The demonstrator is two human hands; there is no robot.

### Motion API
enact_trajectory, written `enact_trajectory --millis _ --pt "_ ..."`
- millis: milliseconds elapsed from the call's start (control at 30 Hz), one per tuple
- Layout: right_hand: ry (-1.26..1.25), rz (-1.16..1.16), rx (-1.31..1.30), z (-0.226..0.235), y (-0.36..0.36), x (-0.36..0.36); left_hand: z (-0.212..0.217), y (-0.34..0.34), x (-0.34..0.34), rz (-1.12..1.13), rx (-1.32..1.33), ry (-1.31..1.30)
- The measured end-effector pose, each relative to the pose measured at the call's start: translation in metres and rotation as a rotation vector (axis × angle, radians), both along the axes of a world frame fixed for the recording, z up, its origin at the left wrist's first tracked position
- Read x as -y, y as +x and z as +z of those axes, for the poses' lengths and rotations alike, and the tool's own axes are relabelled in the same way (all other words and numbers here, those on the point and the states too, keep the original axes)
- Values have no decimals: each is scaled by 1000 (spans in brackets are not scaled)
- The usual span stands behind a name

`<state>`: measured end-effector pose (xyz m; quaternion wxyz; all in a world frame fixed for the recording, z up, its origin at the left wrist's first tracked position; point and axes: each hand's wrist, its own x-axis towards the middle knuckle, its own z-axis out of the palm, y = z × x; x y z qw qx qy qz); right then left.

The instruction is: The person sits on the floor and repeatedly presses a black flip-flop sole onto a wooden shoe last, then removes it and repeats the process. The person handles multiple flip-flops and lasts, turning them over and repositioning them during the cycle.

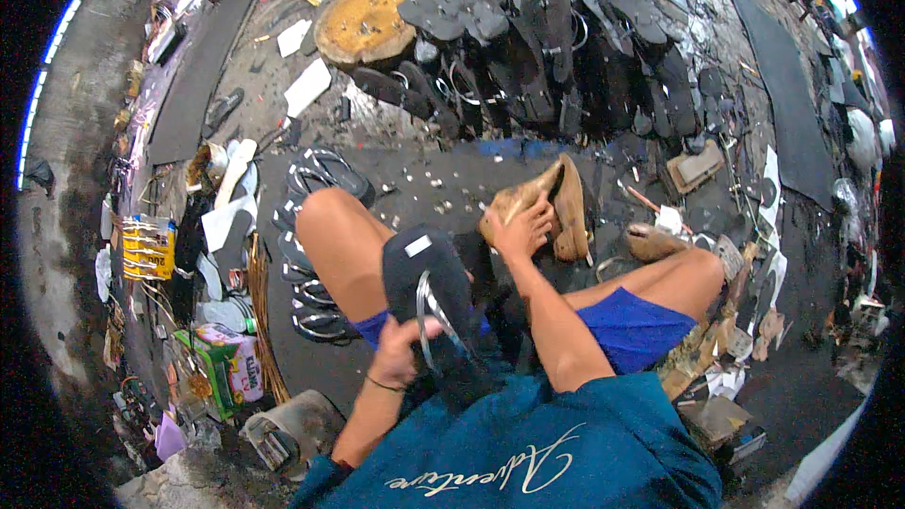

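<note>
Left hand (398, 353), fingers gripping a flat black silver-strapped sandal (412, 275), right hand (524, 229), fingers curled over a tan foot-shaped wooden block (519, 196)

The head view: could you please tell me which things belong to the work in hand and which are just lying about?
In the work:
- black sandal, in the left hand
- brown foot-shaped form, in the right hand

Seemingly just lying about:
- yellow pack
- green box
- grey tub
</note>
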<state>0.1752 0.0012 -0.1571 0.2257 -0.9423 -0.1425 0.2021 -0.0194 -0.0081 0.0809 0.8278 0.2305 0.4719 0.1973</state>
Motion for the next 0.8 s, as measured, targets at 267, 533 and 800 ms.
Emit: enact_trajectory --millis 267,533,800 --pt "-74 153 68 -28 -8 11 -36 4 23 -90 257 65" --pt "1281 -340 -1126 70 48 59 -53 15 -19 34 169 296" --pt "696 289 -1196 260 41 133 -71 25 -45 166 -168 293"
